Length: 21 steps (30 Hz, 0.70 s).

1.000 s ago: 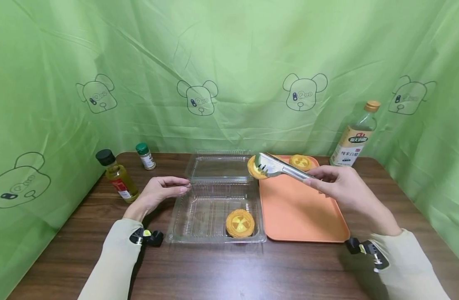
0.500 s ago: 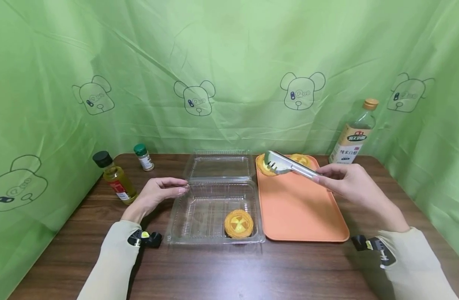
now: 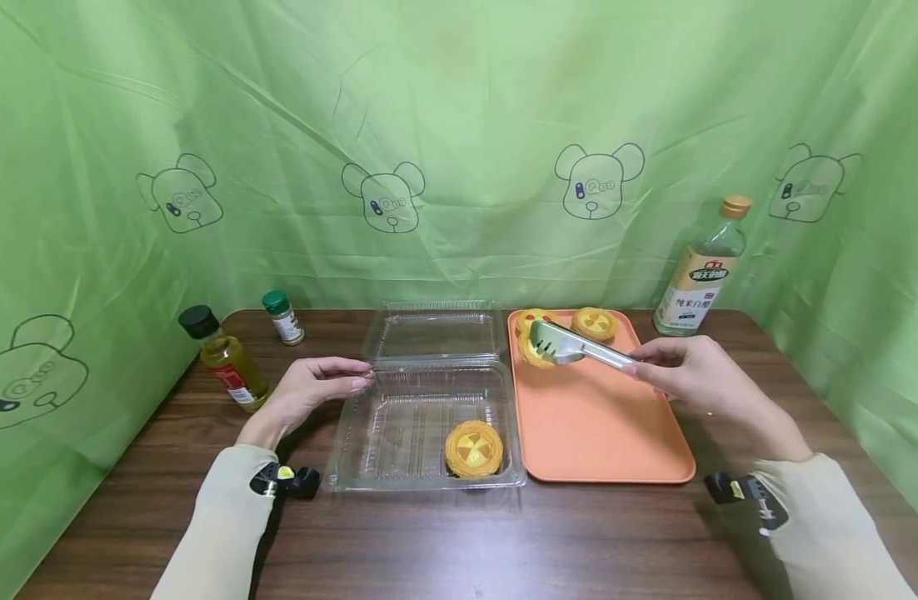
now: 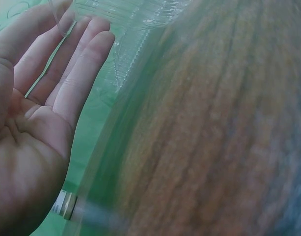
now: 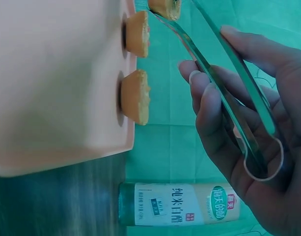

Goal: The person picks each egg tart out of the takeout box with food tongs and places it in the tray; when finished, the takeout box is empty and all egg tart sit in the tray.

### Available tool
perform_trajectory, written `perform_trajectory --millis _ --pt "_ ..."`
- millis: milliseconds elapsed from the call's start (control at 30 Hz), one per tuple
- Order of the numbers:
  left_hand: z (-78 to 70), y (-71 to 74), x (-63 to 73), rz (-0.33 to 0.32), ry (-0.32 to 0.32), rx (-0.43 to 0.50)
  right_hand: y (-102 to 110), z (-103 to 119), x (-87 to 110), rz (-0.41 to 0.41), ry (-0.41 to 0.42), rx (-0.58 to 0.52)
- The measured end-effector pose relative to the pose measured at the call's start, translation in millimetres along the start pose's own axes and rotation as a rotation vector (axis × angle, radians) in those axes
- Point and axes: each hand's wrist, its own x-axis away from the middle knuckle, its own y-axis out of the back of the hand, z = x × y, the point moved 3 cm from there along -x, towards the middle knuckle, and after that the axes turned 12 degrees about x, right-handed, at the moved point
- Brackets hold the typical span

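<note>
My right hand (image 3: 691,367) grips metal tongs (image 3: 590,348), whose scalloped ends hold an egg tart (image 3: 532,353) over the back left of an orange tray (image 3: 601,433). In the right wrist view, this held tart (image 5: 166,7) shows at the top edge. Behind it on the tray is a tart with red dots (image 3: 530,317), and to the right sits another tart (image 3: 594,323). My left hand (image 3: 309,390) pinches the left edge of a clear plastic container (image 3: 399,433) near its hinge. One tart with a star-like top (image 3: 474,448) lies in the container's front right corner.
The container's clear lid (image 3: 438,333) lies open towards the back. A black-capped oil bottle (image 3: 230,367) and a green-capped shaker (image 3: 284,321) stand left. A vinegar bottle (image 3: 700,279) is behind the tray's right side. Green cloth (image 3: 459,125) surrounds the wooden table (image 3: 399,546).
The tongs and their tart have moved right from the container's edge, then slightly nearer over the tray, revealing the red-dotted tart behind. My left hand keeps its place at the container.
</note>
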Motion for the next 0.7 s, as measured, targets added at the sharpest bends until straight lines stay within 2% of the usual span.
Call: perform_trajectory --millis 333,567,700 --pt "-1.8 -2.1 -0.5 0.012 -0.007 0.016 -9 -8 -4.3 0.026 -0.006 -0.002" --pt "-3.2 -1.6 -0.2 0.014 -0.009 0.02 -10 -12 -7.3 0.001 0.046 0.064" --pt "-1.4 -0.5 0.7 0.002 0.002 0.009 -11 -14 -8.6 0.028 0.009 0.019"
